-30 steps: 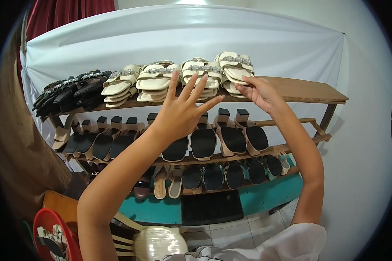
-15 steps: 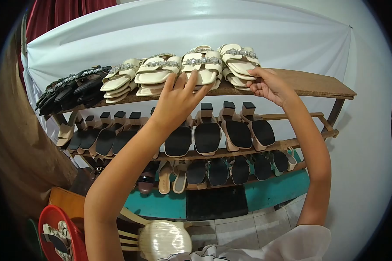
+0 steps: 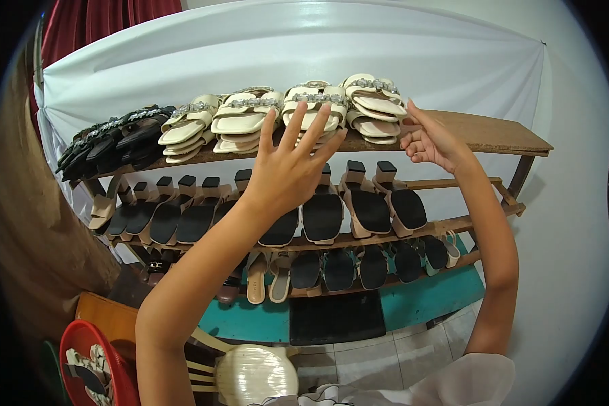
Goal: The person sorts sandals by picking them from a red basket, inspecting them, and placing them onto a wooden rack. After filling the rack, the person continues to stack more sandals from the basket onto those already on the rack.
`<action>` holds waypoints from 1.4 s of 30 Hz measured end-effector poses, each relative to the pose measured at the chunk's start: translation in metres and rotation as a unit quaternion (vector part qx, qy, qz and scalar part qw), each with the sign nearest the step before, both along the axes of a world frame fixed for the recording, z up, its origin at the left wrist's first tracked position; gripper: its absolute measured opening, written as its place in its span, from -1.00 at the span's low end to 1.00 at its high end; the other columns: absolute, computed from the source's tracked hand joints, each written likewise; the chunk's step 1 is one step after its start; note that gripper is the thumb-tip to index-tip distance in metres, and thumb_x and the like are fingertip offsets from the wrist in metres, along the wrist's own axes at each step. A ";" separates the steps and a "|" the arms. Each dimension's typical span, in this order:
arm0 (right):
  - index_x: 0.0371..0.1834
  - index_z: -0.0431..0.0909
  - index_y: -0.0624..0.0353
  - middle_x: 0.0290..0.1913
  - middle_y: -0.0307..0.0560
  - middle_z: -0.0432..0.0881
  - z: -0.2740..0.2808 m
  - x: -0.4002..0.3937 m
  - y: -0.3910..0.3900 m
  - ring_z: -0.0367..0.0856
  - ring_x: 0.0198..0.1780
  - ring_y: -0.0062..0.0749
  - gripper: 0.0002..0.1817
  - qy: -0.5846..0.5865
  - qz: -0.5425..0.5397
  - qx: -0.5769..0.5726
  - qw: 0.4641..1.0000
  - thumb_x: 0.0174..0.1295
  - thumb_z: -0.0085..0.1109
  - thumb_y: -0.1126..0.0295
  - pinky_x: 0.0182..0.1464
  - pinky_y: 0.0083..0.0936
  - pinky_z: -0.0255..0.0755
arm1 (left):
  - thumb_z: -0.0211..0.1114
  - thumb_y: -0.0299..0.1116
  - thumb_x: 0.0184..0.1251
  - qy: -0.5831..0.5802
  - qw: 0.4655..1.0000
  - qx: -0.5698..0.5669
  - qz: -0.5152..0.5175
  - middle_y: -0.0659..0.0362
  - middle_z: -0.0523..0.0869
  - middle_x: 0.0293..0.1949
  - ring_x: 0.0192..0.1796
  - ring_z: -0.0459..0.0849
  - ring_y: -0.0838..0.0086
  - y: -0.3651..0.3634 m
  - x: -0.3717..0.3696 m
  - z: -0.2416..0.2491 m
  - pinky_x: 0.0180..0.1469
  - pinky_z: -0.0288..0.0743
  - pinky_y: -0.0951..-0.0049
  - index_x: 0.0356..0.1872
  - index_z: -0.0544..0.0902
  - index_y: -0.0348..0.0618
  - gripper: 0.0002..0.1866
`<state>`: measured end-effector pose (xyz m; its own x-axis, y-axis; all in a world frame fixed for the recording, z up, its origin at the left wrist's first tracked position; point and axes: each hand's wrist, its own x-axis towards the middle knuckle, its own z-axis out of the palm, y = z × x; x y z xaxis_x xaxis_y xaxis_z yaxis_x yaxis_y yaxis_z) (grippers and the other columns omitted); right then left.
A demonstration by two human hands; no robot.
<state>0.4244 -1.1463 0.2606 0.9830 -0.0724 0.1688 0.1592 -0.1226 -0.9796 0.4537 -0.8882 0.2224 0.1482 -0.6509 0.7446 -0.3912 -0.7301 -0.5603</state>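
Observation:
Stacks of cream sandals with jewelled straps line the top shelf point(image 3: 484, 128). My left hand point(image 3: 291, 159) has its fingers spread in front of one cream sandal stack point(image 3: 313, 101), overlapping its lower part in this view. My right hand point(image 3: 430, 141) is just right of the rightmost sandal stack point(image 3: 374, 101), thumb and fingers apart and nothing between them. That stack's upper sandals sit tilted over the lower ones. Left of my left hand stand two more cream stacks, one of them a wide sandal stack point(image 3: 240, 122).
Black sandals point(image 3: 125, 139) fill the top shelf's left end. Block-heeled shoes point(image 3: 323, 213) hang soles outward on the middle rack, with more footwear below. A cream plastic chair point(image 3: 257, 372) and a red basket point(image 3: 71, 338) holding sandals stand at the lower left.
My right hand has let go of the rightmost sandals and drawn off to the right. My left hand has moved slightly right and down, its fingers spreading away from the stack.

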 end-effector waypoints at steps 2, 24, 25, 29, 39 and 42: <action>0.04 0.12 0.29 -0.49 -0.10 0.39 -0.007 -0.004 0.006 0.44 -0.62 -0.59 -0.28 -0.040 -0.035 -0.012 0.998 0.12 -0.07 -0.18 -0.61 -0.74 0.41 | 0.16 -0.20 0.09 0.004 1.000 -0.004 -0.010 0.22 0.16 0.29 0.32 0.11 0.26 0.002 -0.004 -0.001 0.27 -0.17 -0.03 0.17 0.32 0.32 -0.46; 0.22 -0.02 0.21 -0.21 -0.05 0.31 -0.126 -0.048 0.170 0.45 -0.58 -0.55 -0.35 -0.330 0.068 -0.291 0.896 0.14 0.10 0.30 -0.58 -0.67 0.32 | 0.21 -0.22 0.00 0.109 0.986 -0.093 0.087 0.13 0.22 0.25 0.30 0.15 0.19 0.177 -0.107 -0.098 0.28 -0.24 -0.05 0.07 0.47 0.25 -0.52; 0.22 0.00 0.21 -0.20 -0.04 0.32 -0.134 -0.044 0.179 0.46 -0.57 -0.52 -0.36 -0.329 0.086 -0.282 0.897 0.14 0.10 0.29 -0.58 -0.64 0.33 | 0.21 -0.22 0.00 0.113 0.984 -0.099 0.097 0.13 0.22 0.25 0.30 0.15 0.19 0.188 -0.113 -0.103 0.28 -0.24 -0.05 0.07 0.47 0.24 -0.52; 0.20 0.01 0.21 -0.19 -0.03 0.33 -0.142 -0.048 0.227 0.44 -0.56 -0.50 -0.35 -0.323 0.143 -0.294 0.888 0.11 0.12 0.29 -0.54 -0.61 0.35 | 0.19 -0.21 0.02 0.141 0.971 -0.126 0.145 0.13 0.19 0.27 0.31 0.12 0.19 0.233 -0.142 -0.120 0.27 -0.26 -0.09 0.10 0.44 0.24 -0.50; 0.18 0.08 0.15 -0.17 -0.01 0.36 -0.181 -0.069 0.364 0.50 -0.48 -0.40 -0.40 -0.321 0.305 -0.329 0.834 0.12 0.10 0.22 -0.48 -0.53 0.40 | 0.25 -0.22 -0.01 0.191 0.904 -0.251 0.288 -0.01 0.14 0.26 0.32 0.05 0.09 0.347 -0.225 -0.166 0.26 -0.24 -0.08 0.16 0.36 0.16 -0.41; 0.18 0.09 0.13 -0.13 -0.01 0.34 -0.192 -0.077 0.400 0.50 -0.44 -0.40 -0.41 -0.305 0.361 -0.340 0.813 0.12 0.09 0.23 -0.44 -0.52 0.41 | 0.26 -0.23 -0.02 0.193 0.884 -0.277 0.323 -0.01 0.12 0.27 0.33 0.03 0.09 0.374 -0.247 -0.180 0.26 -0.24 -0.09 0.16 0.35 0.16 -0.39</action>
